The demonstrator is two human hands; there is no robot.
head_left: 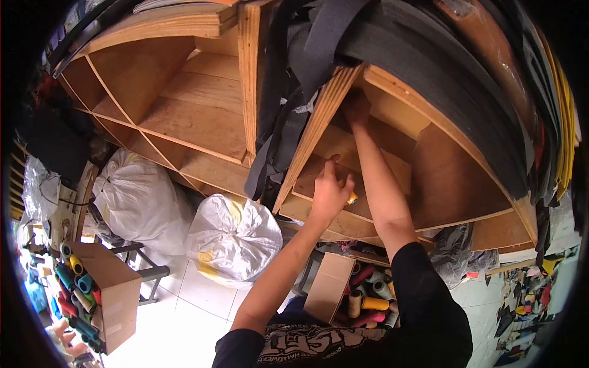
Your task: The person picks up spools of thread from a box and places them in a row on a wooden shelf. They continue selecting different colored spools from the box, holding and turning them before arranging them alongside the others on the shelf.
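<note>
My left hand [332, 195] is inside the front of a wooden shelf compartment, its fingers curled round a small yellow thing [352, 198] with a pale end. Only part of that yellow thing shows past the fingers, so I cannot tell its kind. Deeper in the same compartment, my right hand [357, 109] reaches up to the back corner beside the upright divider [319, 132]. Shadow hides its fingers. Under both hands lies the wooden shelf board [392, 168].
Black fabric strips [285, 116] hang over the neighbouring divider. A cardboard box [328, 291] of thread spools stands below my arms, with another spool box [116, 294] at left. Tied white sacks [236, 242] stand on the floor. Fabric scraps [531, 300] lie at lower right.
</note>
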